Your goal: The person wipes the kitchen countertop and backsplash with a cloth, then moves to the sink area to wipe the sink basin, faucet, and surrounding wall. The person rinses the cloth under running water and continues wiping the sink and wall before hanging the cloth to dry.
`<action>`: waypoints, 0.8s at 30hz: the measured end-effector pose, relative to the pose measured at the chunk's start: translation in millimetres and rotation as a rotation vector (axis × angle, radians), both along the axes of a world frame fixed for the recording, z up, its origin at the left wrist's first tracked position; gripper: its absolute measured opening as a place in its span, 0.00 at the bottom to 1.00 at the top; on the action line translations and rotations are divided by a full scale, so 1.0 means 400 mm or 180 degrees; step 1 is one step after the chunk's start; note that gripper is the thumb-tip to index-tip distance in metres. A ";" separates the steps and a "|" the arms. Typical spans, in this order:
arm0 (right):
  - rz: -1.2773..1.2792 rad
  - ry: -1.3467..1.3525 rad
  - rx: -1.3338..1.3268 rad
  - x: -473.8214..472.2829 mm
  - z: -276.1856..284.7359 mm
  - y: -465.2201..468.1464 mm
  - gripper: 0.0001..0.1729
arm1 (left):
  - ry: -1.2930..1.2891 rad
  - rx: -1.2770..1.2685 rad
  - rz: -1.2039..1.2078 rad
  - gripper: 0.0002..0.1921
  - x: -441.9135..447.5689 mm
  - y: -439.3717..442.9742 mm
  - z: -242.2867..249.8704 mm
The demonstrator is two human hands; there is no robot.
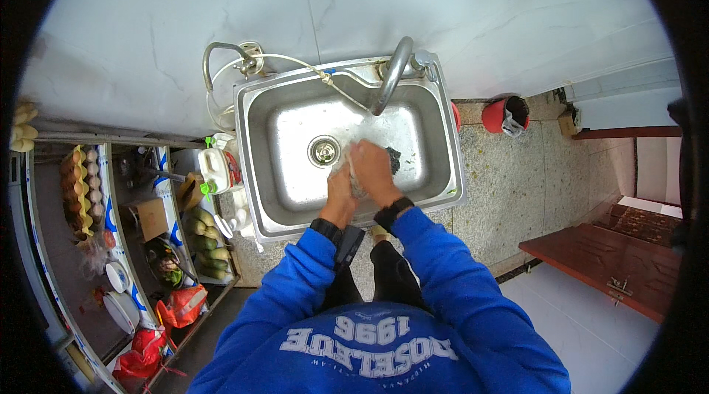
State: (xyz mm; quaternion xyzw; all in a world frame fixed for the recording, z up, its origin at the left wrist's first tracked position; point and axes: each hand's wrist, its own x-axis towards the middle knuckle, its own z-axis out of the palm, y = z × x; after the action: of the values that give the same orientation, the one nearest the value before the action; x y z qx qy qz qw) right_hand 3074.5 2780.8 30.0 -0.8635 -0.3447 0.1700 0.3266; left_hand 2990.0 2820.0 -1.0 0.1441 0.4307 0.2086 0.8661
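Observation:
My left hand [340,193] and my right hand [375,168] are pressed together over the stainless steel sink [288,194]. Something pale and greyish shows between the palms, but blur hides what it is. The fingers are bent and partly hidden by each other. Just beyond my right hand, a dark, rough-looking scrubber or cloth [394,160] lies on the basin floor. Small green scraps [410,161] are scattered near it. To the left of my hands sits the round drain strainer [324,151]. The curved metal faucet [394,75] reaches over the basin from the wall side.
A second tap [250,59] with a thin white hose [293,60] is at the wall. Detergent bottles [213,169] stand left of the sink. Shelves on the left hold egg trays [83,189] and green vegetables [210,244]. A red bin [493,116] and a brown door [604,266] are right.

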 end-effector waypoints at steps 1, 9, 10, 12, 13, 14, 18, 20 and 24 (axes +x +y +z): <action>-0.0376 0.0335 0.0449 0.003 -0.007 0.002 0.20 | -0.0072 -0.0058 -0.0018 0.15 0.005 0.000 0.006; 0.0693 -0.0048 0.0263 -0.003 -0.024 -0.018 0.18 | 0.0057 -0.0102 -0.0200 0.27 0.009 0.045 -0.005; 0.0490 0.0021 0.0160 -0.005 -0.014 -0.018 0.18 | 0.0442 -0.0179 -0.0118 0.28 0.019 0.032 -0.014; -0.0295 0.0661 0.0505 -0.002 0.007 -0.011 0.21 | 0.0201 -0.0175 0.0077 0.25 0.019 0.024 -0.027; 0.0326 -0.0470 0.0200 -0.001 0.014 -0.002 0.21 | 0.0083 0.0015 0.0006 0.23 0.013 0.028 -0.030; 0.0506 -0.0156 0.0292 0.000 0.021 -0.004 0.21 | -0.0082 0.0065 -0.0084 0.22 0.011 0.031 -0.034; 0.0423 0.0595 0.0397 0.005 0.015 -0.004 0.20 | 0.0112 -0.0103 -0.0022 0.21 -0.006 0.047 -0.033; -0.0219 0.0901 0.0151 0.002 -0.004 -0.003 0.20 | 0.0625 0.0081 0.0173 0.20 -0.003 0.045 -0.032; 0.0924 0.0270 0.0217 -0.019 -0.058 0.011 0.23 | 0.0152 -0.0258 -0.0165 0.18 -0.021 0.073 -0.045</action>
State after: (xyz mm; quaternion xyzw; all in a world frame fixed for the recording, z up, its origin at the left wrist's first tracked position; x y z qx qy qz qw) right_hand 3066.8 2785.2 6.6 -0.7851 -0.4573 0.2400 0.3420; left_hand 2981.7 2849.2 -18.8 0.1249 0.4555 0.1649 0.8659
